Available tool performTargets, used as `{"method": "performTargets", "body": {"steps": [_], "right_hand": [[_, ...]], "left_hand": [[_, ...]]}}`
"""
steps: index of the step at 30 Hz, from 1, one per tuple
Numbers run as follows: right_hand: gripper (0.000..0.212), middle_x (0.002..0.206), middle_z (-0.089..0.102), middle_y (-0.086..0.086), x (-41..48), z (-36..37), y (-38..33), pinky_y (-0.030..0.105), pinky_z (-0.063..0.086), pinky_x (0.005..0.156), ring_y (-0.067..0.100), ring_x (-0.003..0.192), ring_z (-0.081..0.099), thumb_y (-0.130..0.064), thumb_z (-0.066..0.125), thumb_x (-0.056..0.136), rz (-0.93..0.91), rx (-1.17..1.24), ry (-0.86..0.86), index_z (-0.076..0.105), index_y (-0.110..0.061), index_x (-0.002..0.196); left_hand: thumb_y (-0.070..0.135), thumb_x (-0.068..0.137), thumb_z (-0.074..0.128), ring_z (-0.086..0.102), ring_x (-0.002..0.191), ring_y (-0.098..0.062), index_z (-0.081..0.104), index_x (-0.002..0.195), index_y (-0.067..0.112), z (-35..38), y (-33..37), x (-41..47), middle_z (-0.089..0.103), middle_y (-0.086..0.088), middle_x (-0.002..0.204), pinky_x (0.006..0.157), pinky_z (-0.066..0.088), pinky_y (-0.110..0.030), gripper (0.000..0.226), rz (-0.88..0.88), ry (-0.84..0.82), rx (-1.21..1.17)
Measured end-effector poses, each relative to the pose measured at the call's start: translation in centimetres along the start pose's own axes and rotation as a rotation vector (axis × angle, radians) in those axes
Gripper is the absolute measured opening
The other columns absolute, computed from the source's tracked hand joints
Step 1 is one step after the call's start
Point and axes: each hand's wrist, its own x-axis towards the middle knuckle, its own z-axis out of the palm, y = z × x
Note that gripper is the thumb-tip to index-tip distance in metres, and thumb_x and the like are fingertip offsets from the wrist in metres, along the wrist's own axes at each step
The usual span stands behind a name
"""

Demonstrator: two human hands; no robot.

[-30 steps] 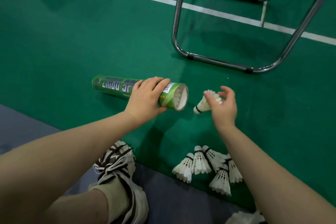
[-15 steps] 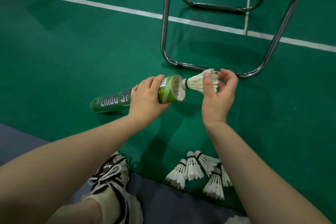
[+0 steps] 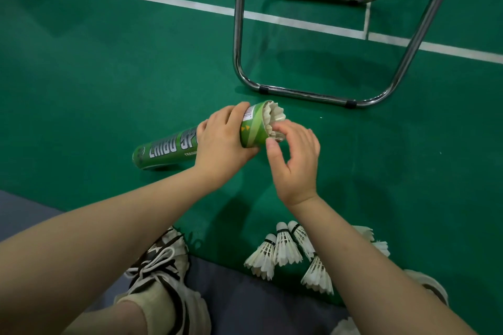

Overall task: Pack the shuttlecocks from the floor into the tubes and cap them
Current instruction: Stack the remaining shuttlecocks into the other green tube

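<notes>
The left hand point(image 3: 223, 144) is wrapped around the green tube point(image 3: 168, 148) close to its open end, fingers over the top and thumb underneath. It holds that end raised, while the closed end rests on the green floor point(image 3: 95, 76). The right hand point(image 3: 296, 160) sits at the tube's mouth. Its fingers are curled onto the lower edge of a shuttlecock point(image 3: 275, 117), and the thumb is just below the rim. The shuttlecock is lodged in the opening, with only its white feather skirt sticking out.

Nearer the person, under the right forearm, a cluster of loose shuttlecocks point(image 3: 283, 250) lies on the floor. They lie right by the green floor's near edge, where it meets a grey strip point(image 3: 245, 302). A few more white feathers show past the arm on the right. A brown-and-white sneaker point(image 3: 163, 266) sits on the grey strip below the left forearm. Beyond the tube, the chrome legs of a chair frame point(image 3: 299, 95) stand on the floor. White court lines point(image 3: 163, 0) cross behind them.
</notes>
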Motion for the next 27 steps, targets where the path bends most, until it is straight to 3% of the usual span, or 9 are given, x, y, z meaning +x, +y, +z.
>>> {"method": "performTargets", "body": {"steps": [5,9,13,18,21,23,25,27], "right_hand": [[0.046,0.094,0.066,0.0,-0.4,0.5,-0.1,0.056,0.03,0.102,0.014,0.107,0.045,-0.044,0.044,0.081,0.034,-0.032,-0.094,0.069,-0.007,0.089],[0.051,0.091,0.051,-0.028,-0.1,0.1,-0.2,0.046,0.032,0.103,0.008,0.104,0.046,-0.055,0.047,0.071,0.099,0.054,-0.318,0.073,-0.017,0.091],[0.055,0.116,0.062,-0.003,1.2,-0.2,0.0,0.046,0.033,0.104,0.02,0.115,0.049,-0.064,0.054,0.065,0.14,0.012,-0.595,0.072,-0.025,0.098],[0.054,0.12,0.06,0.0,1.1,-0.4,0.0,0.045,0.033,0.104,0.019,0.115,0.048,-0.061,0.057,0.067,0.099,-0.014,-0.665,0.069,-0.022,0.103],[0.06,0.102,0.064,-0.003,0.7,-0.5,0.6,0.044,0.031,0.103,0.015,0.1,0.052,-0.067,0.047,0.069,0.039,-0.051,-0.569,0.067,-0.018,0.097],[0.049,0.084,0.059,-0.01,0.0,-0.8,1.3,0.039,0.031,0.099,0.01,0.085,0.049,-0.058,0.049,0.075,-0.023,-0.046,-0.321,0.066,-0.014,0.09],[0.035,0.087,0.059,-0.012,-0.8,-1.4,2.5,0.034,0.034,0.091,0.009,0.086,0.051,-0.044,0.052,0.08,-0.042,-0.032,-0.082,0.066,-0.014,0.092],[0.035,0.096,0.059,-0.009,-1.7,-2.0,4.2,0.032,0.034,0.088,0.01,0.094,0.051,-0.039,0.049,0.082,0.024,-0.072,-0.03,0.063,-0.013,0.099]], "left_hand": [[0.039,0.068,0.065,0.045,0.114,-0.026,0.045,0.128,0.019,0.2,0.3,-0.8,0.052,-0.005,0.121,0.093,0.027,-0.042,0.066,0.022,-0.044,-0.006],[0.031,0.068,0.052,0.046,0.112,-0.028,0.046,0.128,0.017,0.6,0.1,-1.8,0.053,-0.008,0.12,0.094,0.027,-0.043,0.062,0.051,-0.055,0.009],[0.027,0.066,0.052,0.045,0.113,-0.031,0.045,0.128,0.015,0.3,-0.1,-2.0,0.053,-0.011,0.121,0.094,0.027,-0.045,0.064,0.067,-0.075,0.027],[0.029,0.064,0.049,0.047,0.109,-0.031,0.045,0.127,0.016,0.4,-0.5,-2.4,0.054,-0.01,0.118,0.091,0.03,-0.045,0.065,0.124,-0.107,0.06],[0.04,0.066,0.049,0.046,0.11,-0.03,0.043,0.128,0.018,0.3,-0.8,-1.9,0.053,-0.008,0.119,0.091,0.03,-0.045,0.066,0.14,-0.121,0.073],[0.039,0.066,0.065,0.045,0.113,-0.029,0.042,0.13,0.018,0.2,-0.7,-1.5,0.052,-0.007,0.121,0.093,0.03,-0.044,0.071,0.119,-0.124,0.069],[0.038,0.063,0.075,0.044,0.115,-0.028,0.042,0.131,0.019,0.1,-0.6,-1.3,0.052,-0.006,0.122,0.094,0.03,-0.043,0.078,0.112,-0.118,0.073],[0.038,0.062,0.077,0.044,0.115,-0.027,0.042,0.131,0.02,0.1,-0.4,-1.4,0.051,-0.005,0.122,0.094,0.029,-0.043,0.079,0.119,-0.12,0.082]]}}
